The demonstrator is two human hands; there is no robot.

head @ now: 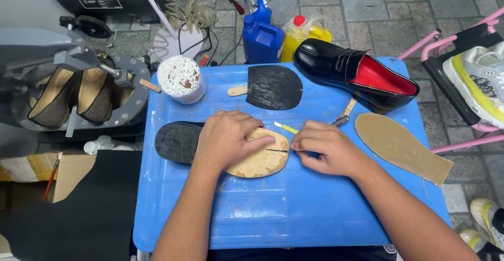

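An upturned black shoe with a worn tan sole (265,161) lies on the blue plastic table (294,213); its black heel (177,142) points left. My left hand (227,137) presses flat on the sole's middle. My right hand (325,148) is closed on a thin tool, whose tip meets a dark slit in the sole near the toe. A yellow-handled tool (286,128) lies just behind my right fingers.
A black loafer with red lining (357,74) stands at the table's back right. A black sole piece (274,86), a tan sole sheet (401,148) and a cup of white sticks (181,80) share the table. Blue and yellow bottles (262,38) stand behind; a machine holding shoes (73,95) is left.
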